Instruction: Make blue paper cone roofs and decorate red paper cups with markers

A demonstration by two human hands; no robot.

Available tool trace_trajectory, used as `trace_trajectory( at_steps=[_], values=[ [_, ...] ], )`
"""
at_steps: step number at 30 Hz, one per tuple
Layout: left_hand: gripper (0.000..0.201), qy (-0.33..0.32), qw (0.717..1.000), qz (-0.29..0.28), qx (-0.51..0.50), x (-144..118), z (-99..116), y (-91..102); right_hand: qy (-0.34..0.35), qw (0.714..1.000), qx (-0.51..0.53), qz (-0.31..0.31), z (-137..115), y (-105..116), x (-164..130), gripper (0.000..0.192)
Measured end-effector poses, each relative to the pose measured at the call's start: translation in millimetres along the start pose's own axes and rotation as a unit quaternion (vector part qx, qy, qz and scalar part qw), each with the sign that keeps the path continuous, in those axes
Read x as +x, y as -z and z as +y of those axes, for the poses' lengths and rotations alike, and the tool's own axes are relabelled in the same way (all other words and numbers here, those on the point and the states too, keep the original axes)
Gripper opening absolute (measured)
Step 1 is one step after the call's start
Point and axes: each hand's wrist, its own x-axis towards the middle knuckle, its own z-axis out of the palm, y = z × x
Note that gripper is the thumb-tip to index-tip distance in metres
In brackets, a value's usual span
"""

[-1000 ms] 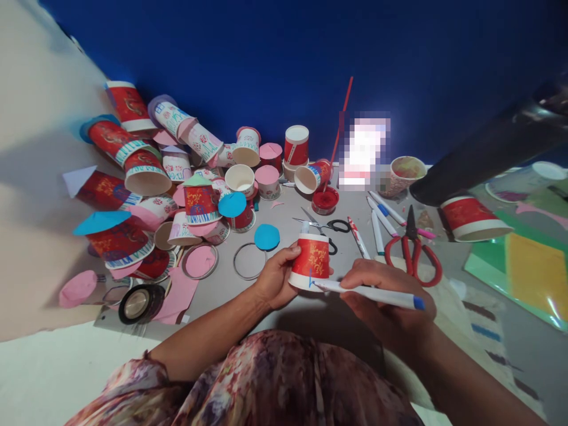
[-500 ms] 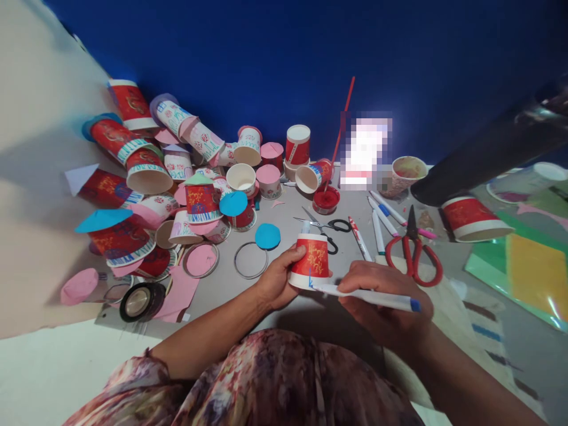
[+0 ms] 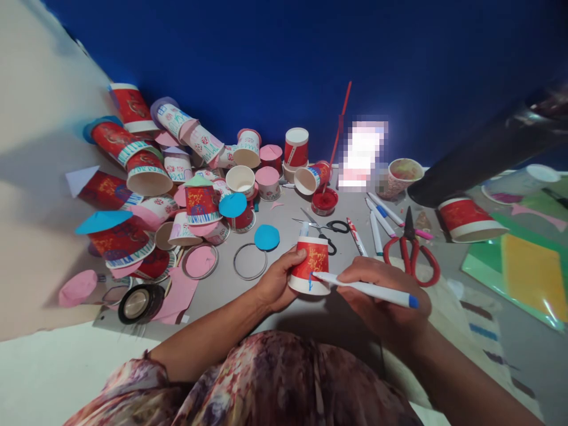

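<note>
My left hand (image 3: 276, 281) grips an upside-down red paper cup (image 3: 310, 265) with gold lettering and a white rim band. My right hand (image 3: 377, 290) holds a white marker with a blue end (image 3: 368, 290), its tip touching the cup's white band where a short blue stroke shows. Both hands are just above the grey table (image 3: 222, 290), in front of my lap.
A heap of decorated red and white cups (image 3: 177, 171) fills the left. Red-handled scissors (image 3: 410, 251), small black scissors (image 3: 326, 228), several markers (image 3: 377, 219), a blue paper disc (image 3: 267, 236), wire rings (image 3: 249, 261), a tape roll (image 3: 139, 303), a red paint lid (image 3: 324, 201) and coloured sheets (image 3: 528, 269) lie around.
The marker tip has shifted slightly up along the cup's white band, and the cup has turned a little in my left hand. The view has dipped slightly.
</note>
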Motion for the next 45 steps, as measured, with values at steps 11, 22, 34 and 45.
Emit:
trace_trajectory(
  at_steps=[11, 22, 34, 45],
  values=[
    [0.036, 0.002, 1.000, 0.021, -0.010, 0.4, 0.2, 0.2, 0.030, 0.999, -0.011, 0.012, 0.9, 1.7, 1.1, 0.013],
    [0.037, 0.002, 1.000, 0.017, -0.013, 1.0, -1.3, 3.7, 0.049, 0.998, -0.033, 0.014, 2.7, -2.4, -2.4, 0.009],
    [0.036, -0.007, 1.000, 0.013, -0.021, -0.6, -0.6, -1.5, 0.062, 0.997, -0.040, 0.017, -1.6, -2.9, 2.6, 0.007],
    [0.042, -0.003, 1.000, -0.005, -0.015, -1.5, -0.2, -2.0, 0.079, 0.996, -0.030, 0.027, -0.4, -4.6, 0.1, 0.009]
  ],
)
